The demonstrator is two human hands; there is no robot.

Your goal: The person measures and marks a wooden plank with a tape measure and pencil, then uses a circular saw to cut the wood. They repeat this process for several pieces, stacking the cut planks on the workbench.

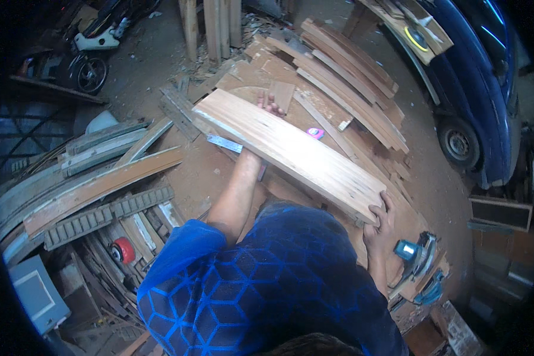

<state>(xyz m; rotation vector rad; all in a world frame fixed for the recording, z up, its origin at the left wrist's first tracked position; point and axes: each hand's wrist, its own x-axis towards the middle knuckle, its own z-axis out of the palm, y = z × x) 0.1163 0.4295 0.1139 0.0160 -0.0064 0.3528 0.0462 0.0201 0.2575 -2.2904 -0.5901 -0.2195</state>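
A wide, pale wooden plank (291, 151) lies slantwise across my front, held up above the workbench. My left hand (271, 105) is under its left part, with the forearm passing beneath; only the fingers show past the far edge, and the palm is hidden. At the near right end, my right hand (382, 216) grips the plank's corner, with fingers over the edge. A metal ruler-like strip (224, 143) sticks out beside my left wrist. Just beyond the plank is a pink tape measure (315, 133).
Long boards (344, 98) lie stacked on the bench's far right. A teal circular saw (414, 252) sits right of my right hand. Scrap timber (101, 202) and a red round object (123, 250) are at left. A blue car (477, 89) stands at right, a motorbike (92, 65) far left.
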